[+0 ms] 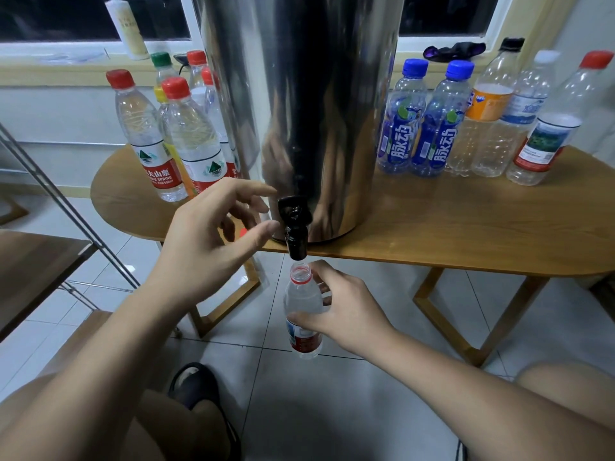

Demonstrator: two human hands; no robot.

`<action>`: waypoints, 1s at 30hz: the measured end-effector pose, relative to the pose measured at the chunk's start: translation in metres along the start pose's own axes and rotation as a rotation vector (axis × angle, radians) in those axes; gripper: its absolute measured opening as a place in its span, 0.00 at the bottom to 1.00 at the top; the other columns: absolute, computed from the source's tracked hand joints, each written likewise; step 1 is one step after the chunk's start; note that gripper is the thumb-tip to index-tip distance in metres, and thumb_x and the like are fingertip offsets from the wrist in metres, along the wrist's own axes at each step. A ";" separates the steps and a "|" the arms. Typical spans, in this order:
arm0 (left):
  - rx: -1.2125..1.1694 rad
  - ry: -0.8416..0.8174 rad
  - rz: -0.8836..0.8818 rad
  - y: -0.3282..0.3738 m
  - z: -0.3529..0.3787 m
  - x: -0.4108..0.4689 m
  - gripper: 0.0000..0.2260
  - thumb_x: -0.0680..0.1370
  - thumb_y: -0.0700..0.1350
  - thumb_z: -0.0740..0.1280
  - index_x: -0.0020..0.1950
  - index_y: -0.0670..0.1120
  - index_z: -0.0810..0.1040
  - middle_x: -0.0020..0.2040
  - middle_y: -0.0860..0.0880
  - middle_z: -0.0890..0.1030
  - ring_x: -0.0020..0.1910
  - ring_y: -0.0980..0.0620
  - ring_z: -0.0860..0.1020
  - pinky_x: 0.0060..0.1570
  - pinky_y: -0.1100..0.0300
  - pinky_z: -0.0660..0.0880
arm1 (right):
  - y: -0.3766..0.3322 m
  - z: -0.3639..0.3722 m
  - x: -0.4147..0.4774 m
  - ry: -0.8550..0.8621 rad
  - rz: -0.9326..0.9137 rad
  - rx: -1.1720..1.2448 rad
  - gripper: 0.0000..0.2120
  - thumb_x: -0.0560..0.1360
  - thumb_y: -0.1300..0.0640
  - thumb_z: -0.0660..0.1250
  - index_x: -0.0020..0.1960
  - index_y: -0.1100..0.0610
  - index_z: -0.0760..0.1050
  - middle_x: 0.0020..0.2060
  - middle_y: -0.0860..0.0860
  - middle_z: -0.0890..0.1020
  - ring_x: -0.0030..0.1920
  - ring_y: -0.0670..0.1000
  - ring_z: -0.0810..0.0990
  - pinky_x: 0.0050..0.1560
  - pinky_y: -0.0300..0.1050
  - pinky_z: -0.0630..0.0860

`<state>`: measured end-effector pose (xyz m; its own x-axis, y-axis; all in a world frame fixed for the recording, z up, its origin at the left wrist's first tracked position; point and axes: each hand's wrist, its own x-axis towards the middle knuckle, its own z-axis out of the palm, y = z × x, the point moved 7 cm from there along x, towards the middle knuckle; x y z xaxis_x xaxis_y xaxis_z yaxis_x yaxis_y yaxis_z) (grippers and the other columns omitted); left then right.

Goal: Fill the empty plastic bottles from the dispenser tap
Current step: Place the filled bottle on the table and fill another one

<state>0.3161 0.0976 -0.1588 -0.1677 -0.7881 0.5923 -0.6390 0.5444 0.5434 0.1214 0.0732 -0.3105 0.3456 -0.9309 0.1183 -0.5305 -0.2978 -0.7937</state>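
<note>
- Under the black tap point(296, 227), just off the table point(466, 227) edge: uncapped bottle point(301, 294), upright, mouth directly below the spout.
- Right grip point(346, 314): thumb and fingers curled round the bottle's body.
- Left grip point(206, 241): fingers spread, holding nothing, thumb tip just beside the tap; contact cannot be told.
- Steel dispenser point(299, 94): standing on the table.
- Red-capped bottles point(149, 134) left of it, blue-capped bottles point(432, 128) right.

I face a wooden table point(466, 224) with a rounded left end and open, looped wooden legs point(442, 325). The floor point(332, 410) is pale glossy tile with dark joints. Behind the table's far edge a white wall point(50, 114) runs under a yellowish sill point(50, 73). The white-framed windows point(83, 15) above are dark. A metal frame point(66, 202) slants at my left.
</note>
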 end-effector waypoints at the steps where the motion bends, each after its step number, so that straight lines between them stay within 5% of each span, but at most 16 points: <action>1: 0.012 0.001 -0.026 -0.007 -0.001 0.001 0.13 0.81 0.48 0.77 0.65 0.51 0.82 0.51 0.54 0.83 0.49 0.48 0.83 0.42 0.60 0.77 | -0.001 -0.001 -0.001 0.004 -0.002 0.001 0.28 0.69 0.42 0.83 0.63 0.39 0.74 0.54 0.39 0.84 0.54 0.43 0.84 0.56 0.51 0.84; 8: 0.212 -0.075 -0.230 -0.071 0.017 -0.002 0.10 0.77 0.49 0.80 0.54 0.55 0.82 0.49 0.58 0.83 0.50 0.60 0.82 0.48 0.60 0.79 | -0.003 -0.004 -0.005 -0.004 0.003 -0.012 0.26 0.69 0.42 0.83 0.60 0.43 0.74 0.52 0.40 0.84 0.52 0.44 0.84 0.53 0.51 0.83; 10: 0.253 -0.091 -0.263 -0.082 0.023 -0.004 0.10 0.76 0.50 0.80 0.53 0.55 0.81 0.50 0.58 0.82 0.50 0.62 0.80 0.48 0.67 0.75 | -0.005 -0.005 -0.008 -0.011 -0.004 -0.016 0.26 0.69 0.41 0.83 0.61 0.42 0.74 0.53 0.40 0.84 0.53 0.44 0.83 0.53 0.50 0.84; 12: 0.260 -0.088 -0.310 -0.091 0.026 -0.006 0.10 0.77 0.49 0.80 0.52 0.55 0.81 0.50 0.58 0.81 0.50 0.62 0.79 0.45 0.72 0.72 | -0.006 -0.006 -0.011 -0.009 -0.011 -0.007 0.27 0.69 0.41 0.83 0.61 0.42 0.75 0.53 0.40 0.84 0.53 0.44 0.84 0.53 0.50 0.84; 15: 0.286 -0.077 -0.363 -0.101 0.031 -0.009 0.09 0.77 0.49 0.79 0.53 0.55 0.80 0.49 0.57 0.82 0.48 0.57 0.80 0.43 0.68 0.71 | -0.009 -0.009 -0.015 -0.015 -0.019 0.015 0.27 0.69 0.42 0.83 0.62 0.41 0.75 0.53 0.39 0.85 0.54 0.44 0.84 0.54 0.51 0.84; 20: 0.315 -0.062 -0.365 -0.101 0.035 -0.010 0.07 0.80 0.47 0.77 0.55 0.53 0.82 0.48 0.56 0.82 0.48 0.54 0.79 0.41 0.66 0.70 | -0.013 -0.015 -0.023 -0.027 -0.032 0.034 0.26 0.70 0.43 0.83 0.63 0.40 0.75 0.53 0.37 0.84 0.56 0.43 0.83 0.54 0.49 0.84; 25: 0.227 -0.038 -0.360 -0.089 0.029 -0.015 0.07 0.78 0.48 0.79 0.49 0.56 0.82 0.44 0.60 0.84 0.45 0.61 0.82 0.44 0.64 0.76 | -0.016 -0.021 -0.028 -0.025 -0.036 0.034 0.26 0.70 0.43 0.83 0.63 0.39 0.74 0.54 0.36 0.83 0.56 0.43 0.83 0.54 0.46 0.84; 30: 0.196 -0.247 -0.285 -0.055 0.032 -0.026 0.08 0.76 0.54 0.81 0.47 0.57 0.82 0.43 0.60 0.85 0.46 0.60 0.84 0.43 0.64 0.78 | -0.017 -0.025 -0.032 -0.036 -0.035 0.024 0.27 0.71 0.42 0.83 0.64 0.39 0.74 0.54 0.35 0.83 0.57 0.41 0.82 0.54 0.43 0.84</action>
<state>0.3318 0.0786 -0.2231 -0.1232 -0.9574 0.2613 -0.8124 0.2485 0.5275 0.0997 0.1024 -0.2860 0.3911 -0.9118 0.1252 -0.4990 -0.3243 -0.8036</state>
